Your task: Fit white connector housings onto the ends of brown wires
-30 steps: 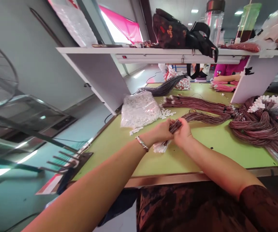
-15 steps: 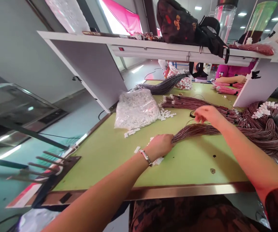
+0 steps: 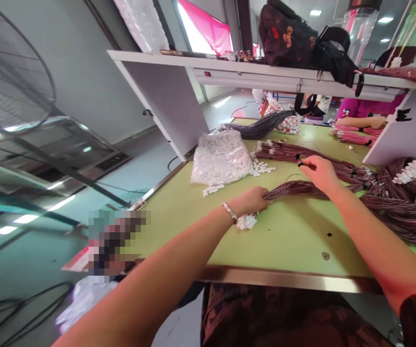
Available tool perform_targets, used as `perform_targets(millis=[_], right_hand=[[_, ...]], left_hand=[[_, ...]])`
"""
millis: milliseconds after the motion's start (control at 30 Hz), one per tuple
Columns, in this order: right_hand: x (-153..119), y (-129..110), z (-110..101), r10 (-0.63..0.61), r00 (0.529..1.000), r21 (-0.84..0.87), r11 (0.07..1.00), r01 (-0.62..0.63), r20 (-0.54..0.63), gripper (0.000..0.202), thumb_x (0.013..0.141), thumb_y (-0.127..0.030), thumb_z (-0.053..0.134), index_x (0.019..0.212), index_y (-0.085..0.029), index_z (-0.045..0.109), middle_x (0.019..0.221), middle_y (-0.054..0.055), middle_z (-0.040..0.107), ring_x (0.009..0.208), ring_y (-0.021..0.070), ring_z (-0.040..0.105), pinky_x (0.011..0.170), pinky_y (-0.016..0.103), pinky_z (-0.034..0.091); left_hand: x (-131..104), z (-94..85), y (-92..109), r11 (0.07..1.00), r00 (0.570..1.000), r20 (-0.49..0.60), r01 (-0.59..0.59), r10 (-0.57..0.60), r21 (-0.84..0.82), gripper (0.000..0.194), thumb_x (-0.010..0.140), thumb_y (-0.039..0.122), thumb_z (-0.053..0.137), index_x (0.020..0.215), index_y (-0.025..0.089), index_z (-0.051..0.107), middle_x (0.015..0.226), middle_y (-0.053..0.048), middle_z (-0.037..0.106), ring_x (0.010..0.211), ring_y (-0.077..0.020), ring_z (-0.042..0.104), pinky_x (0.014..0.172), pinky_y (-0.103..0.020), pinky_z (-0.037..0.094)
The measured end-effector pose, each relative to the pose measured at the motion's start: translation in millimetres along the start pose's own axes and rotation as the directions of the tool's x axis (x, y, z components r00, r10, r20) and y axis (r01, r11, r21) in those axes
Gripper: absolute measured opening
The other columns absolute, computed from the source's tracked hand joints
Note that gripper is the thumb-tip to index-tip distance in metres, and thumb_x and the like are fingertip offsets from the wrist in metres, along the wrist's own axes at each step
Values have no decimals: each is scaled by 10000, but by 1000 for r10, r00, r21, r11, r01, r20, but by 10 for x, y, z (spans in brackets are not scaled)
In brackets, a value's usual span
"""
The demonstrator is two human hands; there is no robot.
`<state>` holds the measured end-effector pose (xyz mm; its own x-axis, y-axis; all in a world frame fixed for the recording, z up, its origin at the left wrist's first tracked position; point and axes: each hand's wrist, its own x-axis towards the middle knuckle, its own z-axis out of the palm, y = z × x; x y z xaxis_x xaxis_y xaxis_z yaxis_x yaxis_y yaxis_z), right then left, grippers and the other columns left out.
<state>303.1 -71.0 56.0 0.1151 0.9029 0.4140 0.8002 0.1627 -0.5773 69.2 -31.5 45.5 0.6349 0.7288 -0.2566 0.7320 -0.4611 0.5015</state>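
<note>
My left hand (image 3: 253, 200) grips a bundle of brown wires (image 3: 294, 189) near its end, where white connectors (image 3: 247, 221) stick out onto the green table (image 3: 287, 236). My right hand (image 3: 319, 172) has reached further back and pinches a small black ring (image 3: 301, 161), beside a second bundle of brown wires (image 3: 301, 153). A silver bracelet sits on my left wrist.
A clear bag of white connectors (image 3: 220, 158) lies at the back left, with loose ones beside it. A large coil of brown wires (image 3: 406, 202) fills the right side. A white shelf (image 3: 251, 72) carries a dark bag (image 3: 294, 38). Another person's arm (image 3: 359, 121) works across the table.
A second ago both hands held the bundle together. My right hand has let go and reached back to the black ring; my left hand still holds the bundle's end.
</note>
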Motion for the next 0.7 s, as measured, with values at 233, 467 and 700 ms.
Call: perform_targets(millis=[233,467,700], right_hand=[[-851,-451,333,193,884,153,948,-281,425,245,748,-368,532,651,-158,615,530,-40,459,486,92,362,501,245,269],[-888,-512,472,161,923,288,919,-269,350,189,680,-347,568,642,-163,583,544,-41,447,528,101,365,519,249,276],[-997,-530,355,164,938,370,887,-275,305,203,681,-369,609,681,-167,589,533,-44,455,496,91,362,478,236,290]], left_hand=[[-177,-219,210,995,999,1,-39,39,-96,102,683,242,556,724,153,586,574,4,549,476,-109,471,441,-218,336],[-417,-135,434,996,999,-42,-17,20,86,171,679,182,521,782,126,645,650,-43,622,540,-129,518,469,-222,343],[-408,60,366,957,976,-189,-49,107,286,203,703,199,494,814,157,660,798,-87,680,692,-200,606,561,-263,383]])
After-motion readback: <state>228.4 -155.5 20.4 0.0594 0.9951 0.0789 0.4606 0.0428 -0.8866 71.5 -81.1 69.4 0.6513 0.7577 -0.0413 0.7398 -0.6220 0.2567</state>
